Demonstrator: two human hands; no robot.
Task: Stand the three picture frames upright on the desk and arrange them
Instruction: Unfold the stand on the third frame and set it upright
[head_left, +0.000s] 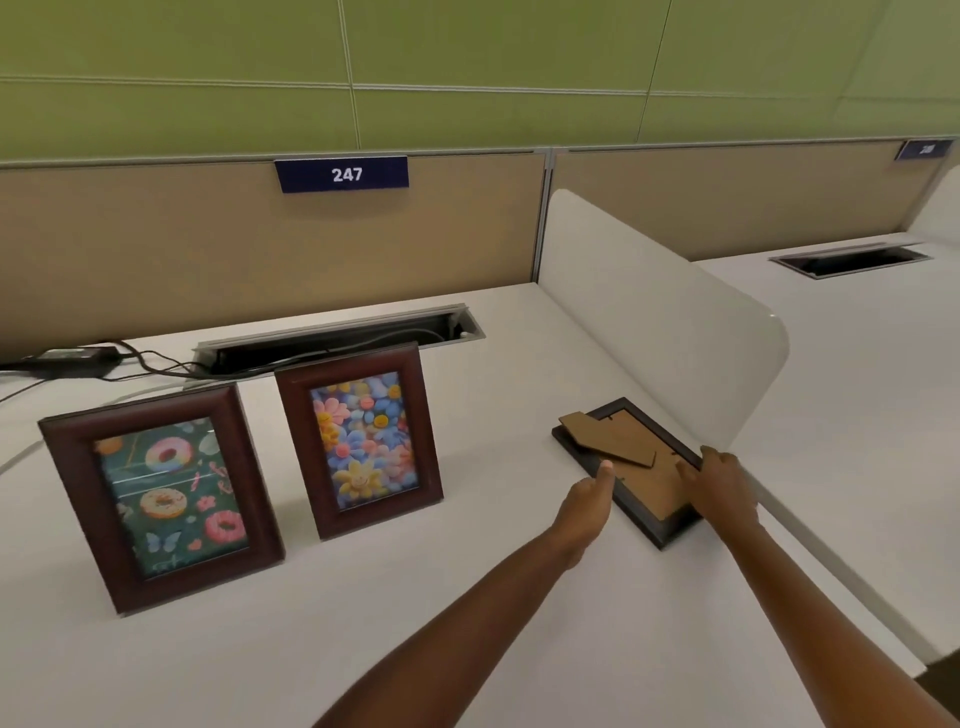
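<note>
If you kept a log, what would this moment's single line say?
standing: doughnut frame, flower frame | face-down: third frame | left hand at its near edge | right hand on its right side | not lifted

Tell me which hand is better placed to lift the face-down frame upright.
Probably the right hand: its fingers already rest on the face-down frame at its right edge. The left hand only nears the frame's left edge by the cardboard stand.

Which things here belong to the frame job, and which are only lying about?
Job:
donut frame, standing
flower frame, standing
dark frame, face down
left hand beside it
right hand on it

Lying about:
power adapter with its cables
cable slot
number sign
white divider
</note>
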